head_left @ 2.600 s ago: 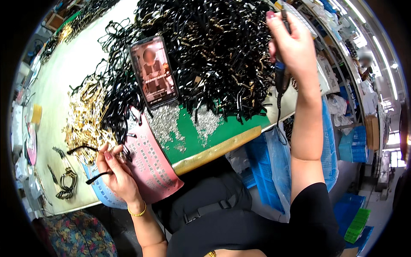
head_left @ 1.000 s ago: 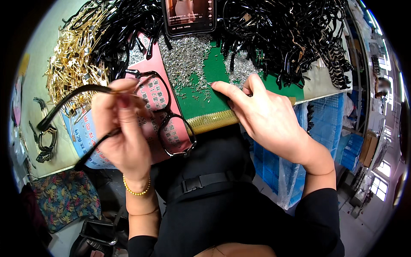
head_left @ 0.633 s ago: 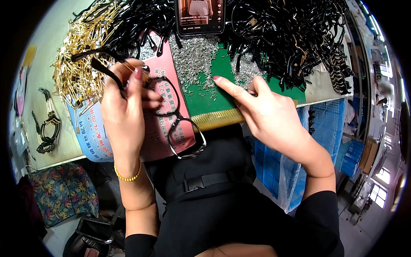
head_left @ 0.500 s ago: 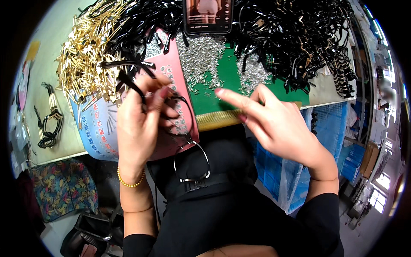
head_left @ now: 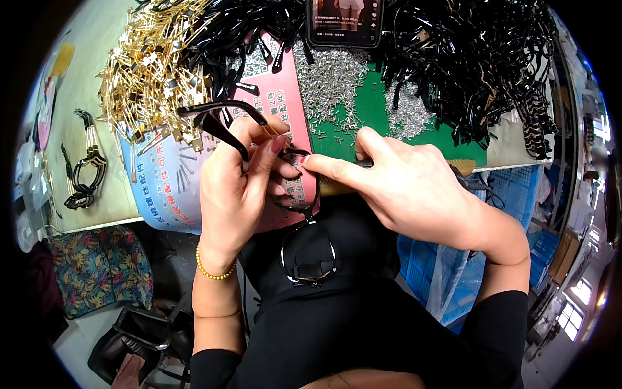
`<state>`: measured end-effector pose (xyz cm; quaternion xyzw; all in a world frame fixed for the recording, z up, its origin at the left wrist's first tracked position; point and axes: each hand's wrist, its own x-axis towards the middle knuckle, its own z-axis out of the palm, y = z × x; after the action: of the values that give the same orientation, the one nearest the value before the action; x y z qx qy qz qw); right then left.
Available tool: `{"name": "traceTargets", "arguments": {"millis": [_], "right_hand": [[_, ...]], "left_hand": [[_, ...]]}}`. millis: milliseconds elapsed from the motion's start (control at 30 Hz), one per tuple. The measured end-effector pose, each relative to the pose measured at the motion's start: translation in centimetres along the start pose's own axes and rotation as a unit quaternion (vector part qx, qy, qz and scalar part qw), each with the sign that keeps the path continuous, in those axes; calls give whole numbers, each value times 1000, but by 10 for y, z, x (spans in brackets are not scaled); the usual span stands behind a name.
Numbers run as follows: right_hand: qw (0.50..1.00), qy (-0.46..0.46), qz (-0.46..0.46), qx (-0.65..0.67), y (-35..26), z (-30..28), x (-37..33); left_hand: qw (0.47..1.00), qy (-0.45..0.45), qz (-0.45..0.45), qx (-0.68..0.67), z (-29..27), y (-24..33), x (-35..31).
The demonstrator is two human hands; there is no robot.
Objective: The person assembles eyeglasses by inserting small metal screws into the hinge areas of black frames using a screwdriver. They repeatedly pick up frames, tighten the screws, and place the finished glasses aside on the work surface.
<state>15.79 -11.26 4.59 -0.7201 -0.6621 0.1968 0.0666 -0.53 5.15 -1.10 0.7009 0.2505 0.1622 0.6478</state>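
Note:
A pair of dark eyeglasses is pinched by my left hand, near its hinge. Its black-tipped temples stick out to the upper left, and the rims hang down in front of the black apron. My right hand stretches its index finger to the frame beside the left fingers. Its other fingers are curled; a dark object shows partly beneath them, mostly hidden. Whether a screw sits under the fingertip is too small to tell. Small silver screws lie on the green mat beyond the hands.
Gold temples are heaped at the far left and black temples at the far right. A phone stands between. A pink and blue printed sheet overhangs the table edge. Another frame lies left. Blue crates stand below right.
My right hand has moved left from the screws to the eyeglasses, its index finger now at the frame. The left hand still holds them. The view has shifted slightly.

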Motion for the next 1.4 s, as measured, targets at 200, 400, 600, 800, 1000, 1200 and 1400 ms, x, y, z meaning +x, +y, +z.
{"name": "traceTargets", "arguments": {"millis": [200,400,600,800,1000,1200,1400], "right_hand": [[1000,-10,-2,2,2,0,1],[1000,5,-7,11,4,3,-2],[1000,7,-13,20,5,3,-1],[1000,20,-17,13,5,7,-2],[999,53,-1,7,1,8,0],[991,122,-5,-48,-4,22,4],[983,129,9,-132,-13,29,5]], "left_hand": [[997,45,19,64,7,-6,-6],[989,87,35,111,17,-6,-7],[972,89,33,213,12,-1,-1],[986,92,24,140,17,1,-2],[994,74,24,82,14,-6,-6],[996,76,2,37,13,-5,-5],[996,82,-11,25,13,-3,-5]]}}
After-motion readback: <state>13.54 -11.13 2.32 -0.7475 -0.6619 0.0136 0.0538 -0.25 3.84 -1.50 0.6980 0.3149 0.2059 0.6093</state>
